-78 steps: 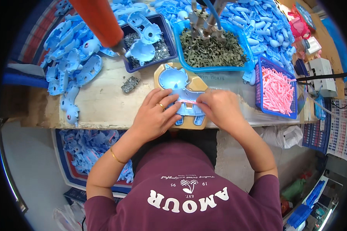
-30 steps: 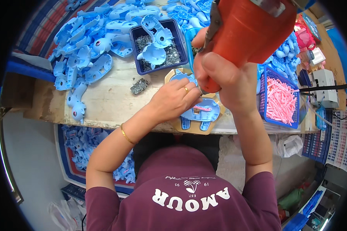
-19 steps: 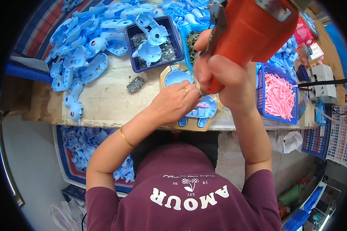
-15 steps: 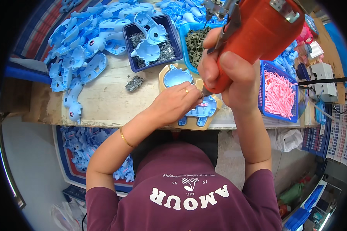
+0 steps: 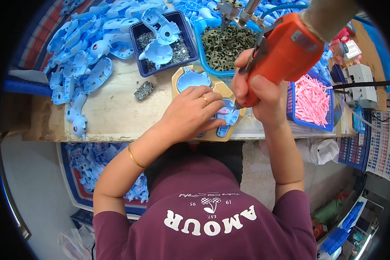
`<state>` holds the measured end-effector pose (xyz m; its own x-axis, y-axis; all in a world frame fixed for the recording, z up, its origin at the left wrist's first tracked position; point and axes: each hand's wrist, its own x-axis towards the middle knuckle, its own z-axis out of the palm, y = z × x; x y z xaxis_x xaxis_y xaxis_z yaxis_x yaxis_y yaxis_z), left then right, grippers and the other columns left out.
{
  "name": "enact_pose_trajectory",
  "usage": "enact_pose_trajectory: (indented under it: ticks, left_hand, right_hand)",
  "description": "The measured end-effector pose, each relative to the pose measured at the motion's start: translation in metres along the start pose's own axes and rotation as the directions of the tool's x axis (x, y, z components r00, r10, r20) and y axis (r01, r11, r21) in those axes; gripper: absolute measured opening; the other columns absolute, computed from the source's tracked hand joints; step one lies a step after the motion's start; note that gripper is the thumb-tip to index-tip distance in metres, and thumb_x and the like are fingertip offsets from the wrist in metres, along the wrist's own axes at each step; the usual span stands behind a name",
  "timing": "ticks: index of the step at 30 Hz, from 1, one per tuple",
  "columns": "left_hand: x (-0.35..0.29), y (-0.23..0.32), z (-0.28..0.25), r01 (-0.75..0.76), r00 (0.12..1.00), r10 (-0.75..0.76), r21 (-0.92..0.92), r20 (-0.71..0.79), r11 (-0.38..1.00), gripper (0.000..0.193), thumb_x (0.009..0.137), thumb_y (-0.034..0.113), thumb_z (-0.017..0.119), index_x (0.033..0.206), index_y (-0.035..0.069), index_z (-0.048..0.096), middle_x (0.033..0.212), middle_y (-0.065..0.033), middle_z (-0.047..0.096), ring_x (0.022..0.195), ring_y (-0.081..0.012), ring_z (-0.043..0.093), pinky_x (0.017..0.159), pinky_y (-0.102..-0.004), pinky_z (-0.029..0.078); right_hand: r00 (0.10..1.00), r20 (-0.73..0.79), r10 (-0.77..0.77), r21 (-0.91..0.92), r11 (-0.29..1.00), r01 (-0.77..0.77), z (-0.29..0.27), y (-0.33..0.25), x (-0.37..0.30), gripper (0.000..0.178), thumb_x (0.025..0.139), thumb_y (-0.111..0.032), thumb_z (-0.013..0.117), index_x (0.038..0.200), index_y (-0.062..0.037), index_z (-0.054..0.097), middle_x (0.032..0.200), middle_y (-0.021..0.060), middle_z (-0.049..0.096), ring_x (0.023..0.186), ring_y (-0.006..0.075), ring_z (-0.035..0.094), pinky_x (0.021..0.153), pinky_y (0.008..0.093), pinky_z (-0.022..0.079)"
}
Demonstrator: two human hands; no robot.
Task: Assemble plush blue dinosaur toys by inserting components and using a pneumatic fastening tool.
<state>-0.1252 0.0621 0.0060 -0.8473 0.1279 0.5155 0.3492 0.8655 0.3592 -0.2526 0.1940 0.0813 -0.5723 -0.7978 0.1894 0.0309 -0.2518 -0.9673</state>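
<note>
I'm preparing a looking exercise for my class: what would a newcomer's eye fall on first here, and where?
Probably the big orange-red power tool gripped in the right hand, right of centre, its tip angled down toward the light-blue shell under the left hand. Next, the bright pink sticks filling the blue basket at the right, and the heap of light-blue parts at upper left.
</note>
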Motion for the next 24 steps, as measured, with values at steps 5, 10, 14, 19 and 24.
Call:
enact_pose_trajectory:
  ticks: [5, 10, 14, 19, 24]
  left_hand:
    - [-0.005, 0.001, 0.008, -0.009, 0.999, 0.006, 0.059, 0.044, 0.998, 0.030, 0.076, 0.032, 0.075, 0.093, 0.009, 0.066, 0.109, -0.0030, 0.062, 0.103, -0.0227, 0.058, 0.089, -0.0361, 0.047]
    - [-0.005, 0.002, 0.009, -0.011, 0.998, 0.007, 0.063, 0.060, 0.998, 0.027, 0.076, 0.030, 0.075, 0.089, 0.008, 0.067, 0.111, -0.0039, 0.061, 0.105, -0.0224, 0.057, 0.088, -0.0358, 0.046]
    - [-0.007, 0.003, 0.011, 0.009, 0.997, -0.013, 0.054, 0.077, 0.998, 0.025, 0.076, 0.029, 0.075, 0.088, 0.007, 0.068, 0.112, -0.0043, 0.060, 0.106, -0.0227, 0.056, 0.087, -0.0356, 0.046]
    - [-0.006, 0.005, 0.010, 0.038, 0.996, -0.042, 0.050, 0.081, 0.998, 0.024, 0.076, 0.026, 0.075, 0.087, 0.006, 0.069, 0.113, -0.0045, 0.060, 0.105, -0.0234, 0.055, 0.086, -0.0359, 0.046]
    - [-0.008, 0.003, 0.012, 0.039, 0.996, -0.042, 0.042, 0.084, 0.998, 0.025, 0.076, 0.026, 0.075, 0.089, 0.006, 0.069, 0.114, -0.0050, 0.061, 0.105, -0.0241, 0.056, 0.089, -0.0368, 0.047]
  right_hand:
    - [0.997, -0.054, 0.048, 0.021, 0.999, -0.047, 0.000, 0.012, -0.003, 0.046, 0.083, -0.032, 0.068, 0.111, 0.0023, 0.053, 0.065, 0.0063, 0.056, 0.053, 0.0122, 0.051, 0.045, 0.0245, 0.039]
    - [0.997, -0.072, 0.033, -0.002, 0.999, -0.033, -0.001, 0.020, -0.005, 0.042, 0.084, -0.029, 0.065, 0.110, 0.0011, 0.054, 0.066, 0.0065, 0.056, 0.053, 0.0119, 0.050, 0.045, 0.0245, 0.039]
    - [0.995, -0.104, 0.004, 0.037, 0.999, 0.000, 0.002, 0.026, -0.008, 0.033, 0.084, -0.022, 0.063, 0.107, -0.0004, 0.053, 0.066, 0.0068, 0.056, 0.053, 0.0115, 0.049, 0.045, 0.0244, 0.039]
    - [0.986, -0.152, -0.068, -0.108, 0.993, 0.052, 0.005, 0.031, -0.013, 0.021, 0.084, -0.011, 0.058, 0.102, -0.0020, 0.052, 0.067, 0.0067, 0.056, 0.054, 0.0101, 0.049, 0.045, 0.0240, 0.038]
    - [0.990, -0.141, -0.023, -0.099, 0.995, 0.009, 0.006, 0.029, -0.009, 0.024, 0.085, -0.012, 0.061, 0.106, -0.0009, 0.053, 0.068, 0.0061, 0.057, 0.057, 0.0093, 0.051, 0.046, 0.0233, 0.039]
